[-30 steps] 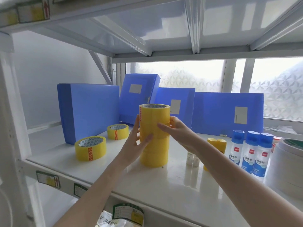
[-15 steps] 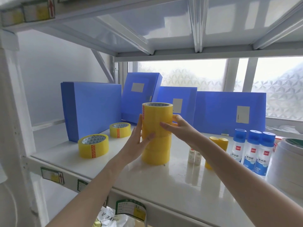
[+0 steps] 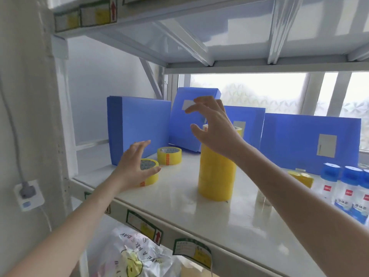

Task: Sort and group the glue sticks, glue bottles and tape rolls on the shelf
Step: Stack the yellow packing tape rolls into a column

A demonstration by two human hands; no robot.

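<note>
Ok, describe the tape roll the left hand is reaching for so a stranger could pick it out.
Find the white shelf with blue folders standing along its back. Left of the tall yellow tape stack two single yellow rolls lie flat. The wanted roll is the front one, partly under the left hand; the other roll lies farther back, by the folders.
</note>
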